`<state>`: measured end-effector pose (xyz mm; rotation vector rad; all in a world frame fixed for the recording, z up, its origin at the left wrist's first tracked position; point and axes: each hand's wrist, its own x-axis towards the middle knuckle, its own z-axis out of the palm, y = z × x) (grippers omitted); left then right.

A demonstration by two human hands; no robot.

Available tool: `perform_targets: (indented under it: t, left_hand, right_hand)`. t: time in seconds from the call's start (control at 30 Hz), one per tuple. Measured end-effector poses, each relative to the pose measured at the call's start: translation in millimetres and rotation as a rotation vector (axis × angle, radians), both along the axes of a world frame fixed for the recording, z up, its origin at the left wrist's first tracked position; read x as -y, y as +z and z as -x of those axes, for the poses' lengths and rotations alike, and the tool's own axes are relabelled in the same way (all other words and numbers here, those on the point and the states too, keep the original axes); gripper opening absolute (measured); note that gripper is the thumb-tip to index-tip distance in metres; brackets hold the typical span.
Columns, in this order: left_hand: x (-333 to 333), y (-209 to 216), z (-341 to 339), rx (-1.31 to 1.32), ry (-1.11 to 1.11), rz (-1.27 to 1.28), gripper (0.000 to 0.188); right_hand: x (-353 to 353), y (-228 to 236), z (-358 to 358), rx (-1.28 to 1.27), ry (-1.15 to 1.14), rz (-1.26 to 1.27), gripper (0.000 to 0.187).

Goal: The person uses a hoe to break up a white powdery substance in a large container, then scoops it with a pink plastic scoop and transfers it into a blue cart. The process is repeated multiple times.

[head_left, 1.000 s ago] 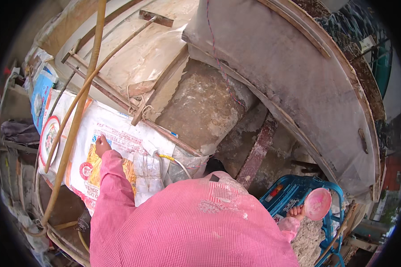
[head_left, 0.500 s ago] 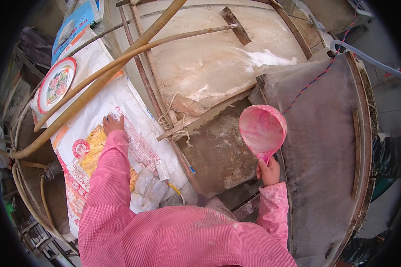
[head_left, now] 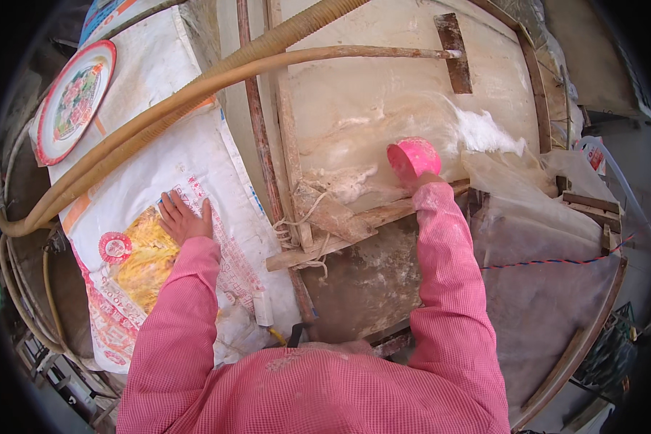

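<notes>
With fingers spread, my left hand [head_left: 186,218] lies flat on a white printed sack [head_left: 195,155] that has a yellow food picture. My right hand [head_left: 425,179] grips a pink plastic ladle [head_left: 414,155] by its handle; fingers and handle are mostly hidden behind my sleeve and wrist. The ladle's bowl is tilted over the near side of a wood-framed bin [head_left: 383,69], just above the bin's front board [head_left: 383,211]. White powder [head_left: 484,132] lies in the bin to the right of the ladle. Whether the ladle touches anything there, I cannot tell.
A long pole [head_left: 325,53] with a wooden crosspiece [head_left: 453,54] and a ribbed hose [head_left: 300,30] cross the sack and bin. A red-rimmed floral tray [head_left: 76,101] lies on the sack. Plastic sheeting [head_left: 535,210] spreads at right, under a twisted red-blue wire [head_left: 542,262].
My right hand has carried the ladle forward and tipped its bowl over the bin. My left hand has flattened, its fingers spreading on the sack. The view has shifted.
</notes>
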<state>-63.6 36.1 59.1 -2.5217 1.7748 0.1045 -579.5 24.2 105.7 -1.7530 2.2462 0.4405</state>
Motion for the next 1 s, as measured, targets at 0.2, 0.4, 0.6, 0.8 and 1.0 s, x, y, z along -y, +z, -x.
perform_targets:
  t: [0.2,0.4,0.6,0.8,1.0]
  left_hand:
    - [-3,-5,-3,-0.037,-0.022,0.054,0.087]
    - [-1,0,-2,-0.052,-0.003,0.023,0.086]
    - [1,3,-1,-0.028,0.008,-0.024,0.085]
    - [1,-3,-1,-0.019,-0.002,0.025,0.086]
    - [0,-8,-3,-0.032,-0.044,0.121,0.086]
  right_hand:
    - [-5,38,-92,0.038,-0.068,-0.391,0.046]
    - [33,94,-151,0.195,0.202,-0.58,0.027]
    - [35,89,-117,0.588,-0.312,-0.677,0.016]
    - [-10,60,-59,1.393,-0.846,-0.694,0.012]
    - [-18,25,12,1.937,-0.957,-0.457,0.013]
